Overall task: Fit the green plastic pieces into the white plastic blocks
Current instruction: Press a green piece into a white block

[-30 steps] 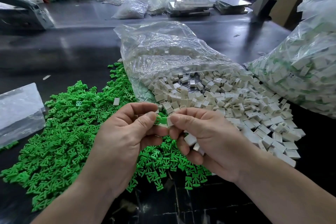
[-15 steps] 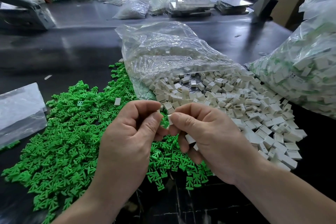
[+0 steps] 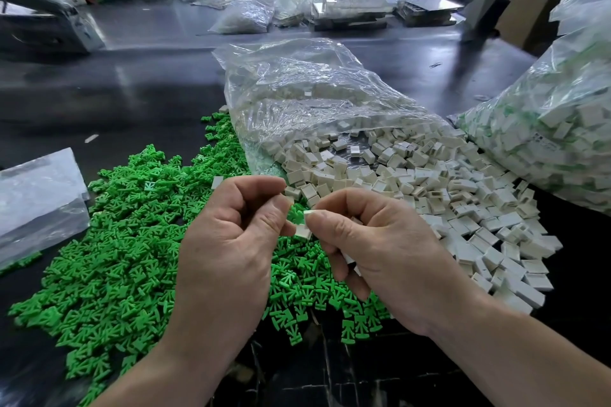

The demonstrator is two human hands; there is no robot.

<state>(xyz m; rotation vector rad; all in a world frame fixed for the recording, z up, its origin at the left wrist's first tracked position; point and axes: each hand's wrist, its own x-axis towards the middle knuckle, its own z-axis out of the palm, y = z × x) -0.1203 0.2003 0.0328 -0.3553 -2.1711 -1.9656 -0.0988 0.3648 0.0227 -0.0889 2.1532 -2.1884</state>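
My left hand and my right hand meet fingertip to fingertip above the near edge of the green pile. My right thumb and forefinger pinch a small white block. My left thumb and forefinger press a green piece against that block; most of the piece is hidden by the fingers. A few spare white blocks sit under my right hand's curled lower fingers. Loose green pieces cover the dark table at the left. Loose white blocks spill out at the right.
An open clear bag lies behind the white blocks, its mouth toward me. A full bag of white blocks with green inside stands at the right edge. A flat clear bag lies at the left. Clutter lines the far side of the table.
My hands have stayed together in place. The green piece, plainly seen between my fingers a second ago, has gone mostly out of sight at the white block, which now shows more.
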